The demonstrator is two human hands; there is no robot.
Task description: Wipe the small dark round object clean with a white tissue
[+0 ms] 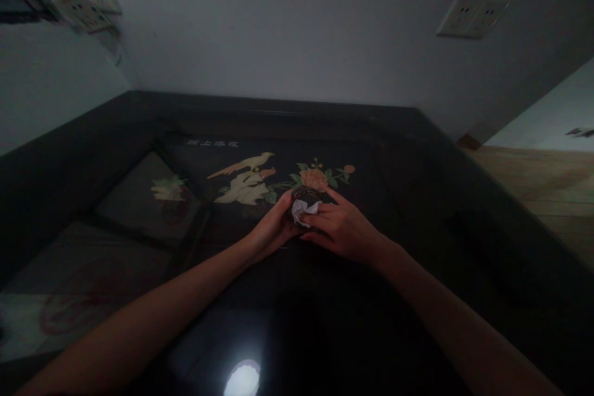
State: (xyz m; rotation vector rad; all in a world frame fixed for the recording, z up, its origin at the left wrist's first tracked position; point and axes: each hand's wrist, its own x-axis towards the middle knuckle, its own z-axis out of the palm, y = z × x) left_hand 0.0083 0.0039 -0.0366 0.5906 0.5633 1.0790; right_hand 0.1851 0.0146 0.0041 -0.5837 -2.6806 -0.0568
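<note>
A small dark round object with a shiny edge sits between my two hands; its exact kind cannot be made out in the dim light. My left hand is wrapped around its left side, thumb up near the edge. With its fingers, my right hand presses a crumpled white tissue against the object. The index finger of that hand sticks out apart from the others. The underside of the object is hidden by my hands.
Beneath my hands is a glossy dark surface with a raised bird-and-flower picture. Reflections show at its left and front. A pale wall rises behind, with a double socket at right and sockets at left. Wooden flooring lies at right.
</note>
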